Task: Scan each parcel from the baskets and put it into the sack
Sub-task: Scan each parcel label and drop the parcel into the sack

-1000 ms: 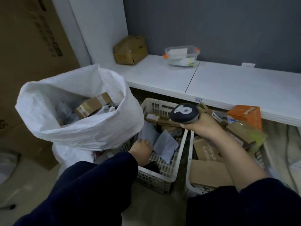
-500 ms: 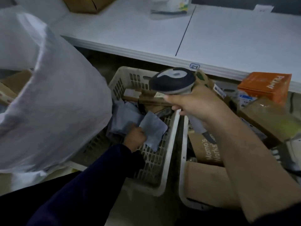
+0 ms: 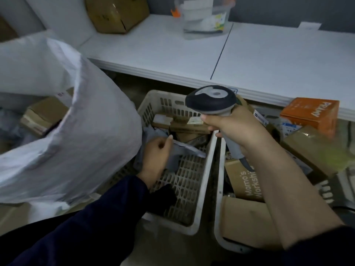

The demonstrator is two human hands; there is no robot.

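My right hand [image 3: 236, 129] grips a grey and black barcode scanner [image 3: 212, 100], held above the gap between two white baskets. My left hand [image 3: 156, 150] is inside the left basket [image 3: 194, 191], closed on a grey poly-bag parcel [image 3: 184, 150] that is lifted a little off the basket floor. Brown cardboard parcels [image 3: 184, 125] lie at that basket's far end. The right basket [image 3: 219, 217] holds several cardboard boxes, one printed "Momo's Workshop" [image 3: 244, 181]. The white sack [image 3: 73, 135] stands open at the left with boxes [image 3: 42, 114] inside.
A white table [image 3: 249, 60] runs across the back, above the baskets, with a brown carton [image 3: 115, 14] and a clear plastic tub [image 3: 203, 16] on it. An orange box [image 3: 311, 114] and a tan parcel [image 3: 315, 150] are piled at the right.
My left hand has closed on the grey poly-bag parcel and raised it slightly. The view has dropped and moved closer to the baskets. The scanner has stayed over the baskets.
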